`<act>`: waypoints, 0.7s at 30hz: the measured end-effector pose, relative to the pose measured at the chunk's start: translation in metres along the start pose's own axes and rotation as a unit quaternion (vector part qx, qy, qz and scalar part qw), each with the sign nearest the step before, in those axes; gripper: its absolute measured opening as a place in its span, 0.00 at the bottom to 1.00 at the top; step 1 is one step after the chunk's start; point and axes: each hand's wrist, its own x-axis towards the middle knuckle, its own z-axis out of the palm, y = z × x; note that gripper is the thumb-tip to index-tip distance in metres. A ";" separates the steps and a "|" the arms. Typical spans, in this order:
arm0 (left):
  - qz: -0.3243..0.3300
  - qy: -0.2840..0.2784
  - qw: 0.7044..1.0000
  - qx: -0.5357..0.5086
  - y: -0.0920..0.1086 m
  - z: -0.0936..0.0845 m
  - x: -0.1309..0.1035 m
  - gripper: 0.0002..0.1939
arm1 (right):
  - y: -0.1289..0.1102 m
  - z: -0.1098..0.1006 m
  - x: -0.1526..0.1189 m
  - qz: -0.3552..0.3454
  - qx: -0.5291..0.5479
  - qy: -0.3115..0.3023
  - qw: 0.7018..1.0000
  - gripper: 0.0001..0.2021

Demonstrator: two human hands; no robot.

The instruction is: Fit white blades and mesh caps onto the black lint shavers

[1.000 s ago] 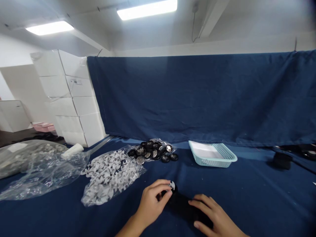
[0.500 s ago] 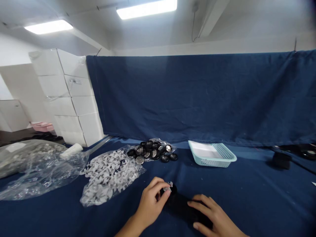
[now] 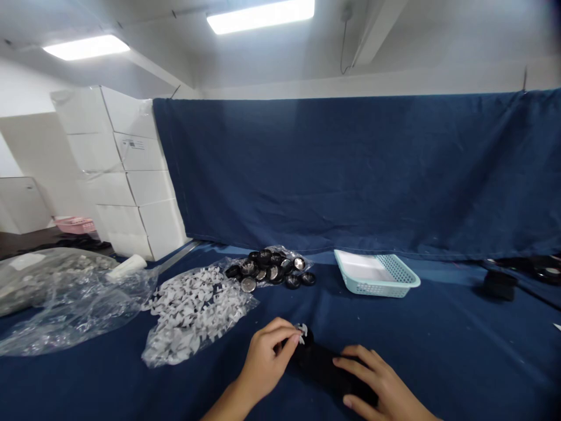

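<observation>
My left hand (image 3: 268,358) is closed in a pinch on a small light-grey plastic piece (image 3: 303,330). That piece sits at the round, open-looking far end of a long black object (image 3: 323,365), whose exact kind I cannot make out against the dark cloth. Across the near part of the black object lies my right hand (image 3: 380,381), fingers over the top and thumb on the near side, holding it on the table. To the left, an opened clear bag (image 3: 197,313) spills many similar light-grey pieces.
Black round caps (image 3: 267,269) with shiny insides lie piled beyond my left hand. A light-green basket (image 3: 381,287) stands at the back, with something white inside. Larger plastic bags (image 3: 65,304) cover the far left, beside stacked white boxes (image 3: 131,175). A dark blue curtain (image 3: 350,169) hangs behind.
My left hand has shifted slightly, and the grey piece has turned in its fingertips at the black object's end. My right hand has stayed in place.
</observation>
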 end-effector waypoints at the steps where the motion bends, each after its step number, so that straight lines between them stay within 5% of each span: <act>1: 0.004 0.001 1.000 0.003 0.000 0.000 0.000 0.11 | 0.000 0.000 0.000 -0.001 -0.001 0.002 1.000 0.23; 21: 0.055 0.010 0.998 0.034 0.000 0.002 -0.001 0.10 | 0.001 0.004 0.000 0.007 -0.007 -0.005 1.000 0.24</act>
